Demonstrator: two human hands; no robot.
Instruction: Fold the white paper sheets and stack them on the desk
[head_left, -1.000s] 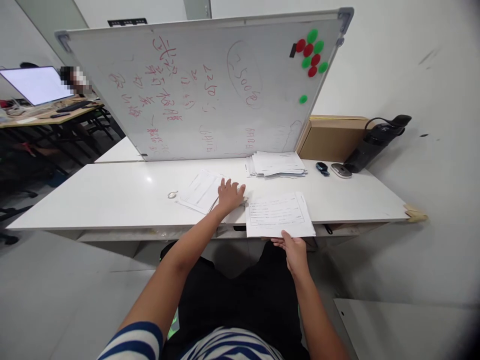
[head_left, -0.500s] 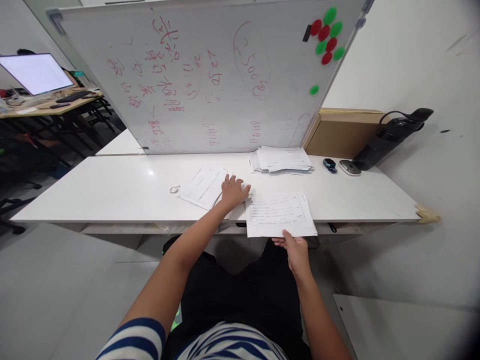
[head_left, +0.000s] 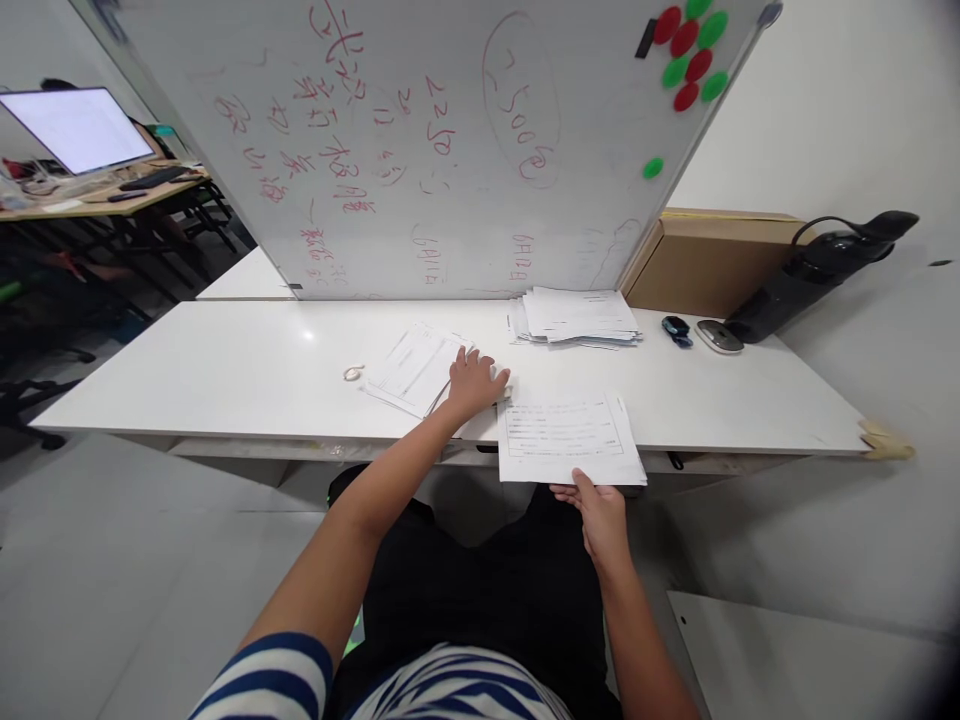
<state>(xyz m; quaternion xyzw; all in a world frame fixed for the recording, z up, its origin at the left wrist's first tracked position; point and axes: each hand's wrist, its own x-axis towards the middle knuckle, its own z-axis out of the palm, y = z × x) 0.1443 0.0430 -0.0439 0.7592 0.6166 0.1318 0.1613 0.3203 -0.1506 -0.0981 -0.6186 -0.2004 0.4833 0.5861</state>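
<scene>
My right hand pinches the near edge of a printed sheet of paper that hangs over the front edge of the white table. My left hand lies on the table with its fingers curled around a small object I cannot make out, beside a second set of printed pages. A small ring-like thing lies left of those pages. A stack of papers sits farther back against the whiteboard.
The whiteboard leans on the table with red writing and red and green magnets. A cardboard box, a black bottle, a mouse and a small blue object are at the back right. A monitor stands on a far-left desk.
The view has tilted down and closer to the table. My right hand still grips the sheet's near edge and my left hand stays beside the pages, now curled tighter.
</scene>
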